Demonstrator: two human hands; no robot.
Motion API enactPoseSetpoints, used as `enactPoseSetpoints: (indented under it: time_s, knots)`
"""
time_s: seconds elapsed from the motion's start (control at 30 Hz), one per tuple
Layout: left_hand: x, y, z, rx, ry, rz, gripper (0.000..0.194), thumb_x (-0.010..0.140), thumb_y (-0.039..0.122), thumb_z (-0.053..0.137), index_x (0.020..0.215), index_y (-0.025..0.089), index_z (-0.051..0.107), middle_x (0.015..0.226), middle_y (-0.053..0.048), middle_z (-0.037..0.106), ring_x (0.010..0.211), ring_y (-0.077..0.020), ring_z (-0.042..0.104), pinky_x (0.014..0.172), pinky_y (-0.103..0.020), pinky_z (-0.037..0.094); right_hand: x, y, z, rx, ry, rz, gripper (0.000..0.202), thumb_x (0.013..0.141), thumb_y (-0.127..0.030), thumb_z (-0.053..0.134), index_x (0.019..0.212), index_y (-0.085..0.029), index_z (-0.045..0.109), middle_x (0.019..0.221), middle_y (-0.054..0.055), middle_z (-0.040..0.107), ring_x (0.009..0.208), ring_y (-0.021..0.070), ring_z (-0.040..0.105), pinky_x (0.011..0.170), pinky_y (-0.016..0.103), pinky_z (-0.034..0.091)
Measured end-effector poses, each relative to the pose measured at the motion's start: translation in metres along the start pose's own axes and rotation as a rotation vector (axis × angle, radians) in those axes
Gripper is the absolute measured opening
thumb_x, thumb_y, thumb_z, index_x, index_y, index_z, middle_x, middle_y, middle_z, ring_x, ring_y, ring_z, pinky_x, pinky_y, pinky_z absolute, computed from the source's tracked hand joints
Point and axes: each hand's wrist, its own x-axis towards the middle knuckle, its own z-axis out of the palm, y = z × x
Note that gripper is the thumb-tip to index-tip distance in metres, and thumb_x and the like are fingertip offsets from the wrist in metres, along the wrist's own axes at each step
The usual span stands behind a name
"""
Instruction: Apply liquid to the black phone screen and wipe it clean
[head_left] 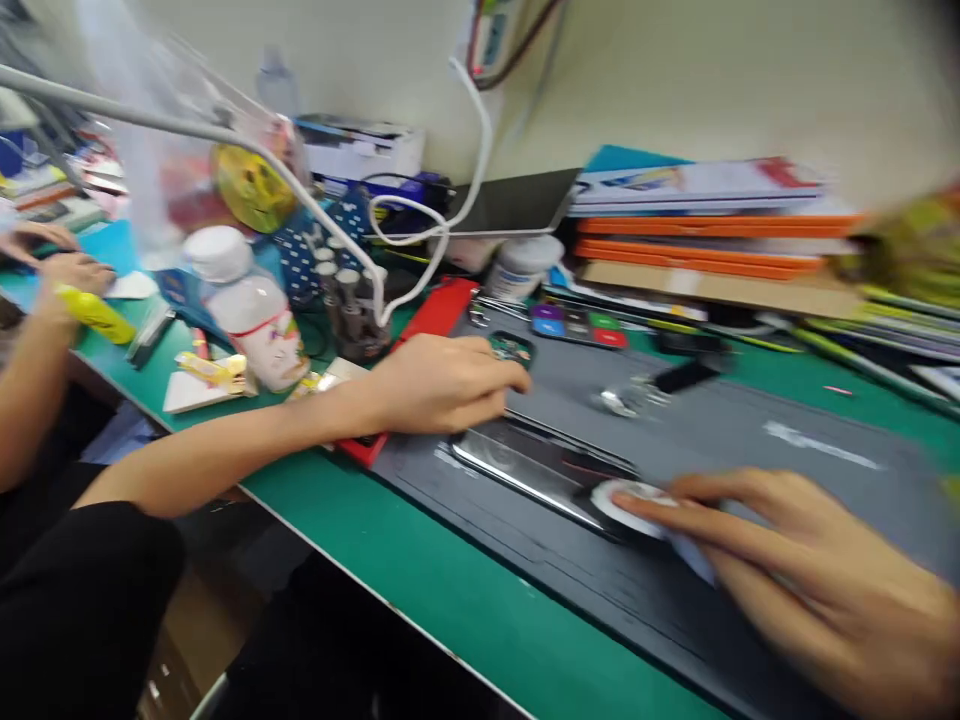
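Note:
A dark, glossy smartphone (pixel 536 462) with a shiny metal edge lies at a slant on the grey work mat (pixel 750 440). At its left end is my left hand (pixel 450 385), fingers bent and close together; whether they grip the phone or something small is hidden. My right hand (pixel 810 560), blurred by motion, presses a flat, round white pad (pixel 630 503) onto the phone's right end. A pale flap hangs under those fingers. Just beyond my left hand sits a small dark piece with a green circuit board (pixel 511 348).
A white-capped bottle (pixel 255 320) and a dark holder (pixel 356 310) stand left of my left forearm. A white cable (pixel 420 235) loops above. Orange trays (pixel 705 240) and a white jar (pixel 523 265) line the back. Another person's hand (pixel 75 270) is at far left.

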Motion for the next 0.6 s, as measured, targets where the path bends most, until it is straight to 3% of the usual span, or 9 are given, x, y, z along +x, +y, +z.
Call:
enactPoseSetpoints:
  time_s: [0.1,0.23,0.6]
  knots:
    - [0.0,-0.006,0.001,0.013,0.083,0.051,0.027,0.107,0.022,0.052,0.118,0.019,0.076,0.111,-0.006,0.083,0.103,-0.0193,0.077,0.085,-0.029,0.059,0.013,-0.012,-0.014,-0.007,-0.011,0.032,0.038,0.104,-0.013,0.054,0.121,-0.035,0.08,0.099,0.007,0.073,0.088,0.023,0.069,0.076,0.039,0.055]
    - [0.002,-0.011,0.001,0.037,0.105,0.078,0.025,0.105,0.022,0.054,0.116,0.018,0.077,0.109,-0.004,0.083,0.101,-0.0193,0.078,0.08,-0.028,0.058,0.022,-0.018,-0.016,-0.038,0.0,0.089,0.037,0.103,-0.008,0.054,0.114,-0.029,0.083,0.096,0.006,0.072,0.087,0.0218,0.067,0.075,0.037,0.055]
    - [0.004,-0.009,-0.001,0.066,0.11,0.063,0.026,0.105,0.02,0.053,0.115,0.018,0.078,0.104,-0.001,0.084,0.097,-0.0174,0.079,0.077,-0.027,0.058,0.02,-0.015,-0.019,-0.028,0.01,0.043,0.035,0.102,-0.006,0.054,0.109,-0.026,0.082,0.097,0.006,0.072,0.089,0.0212,0.068,0.074,0.036,0.055]
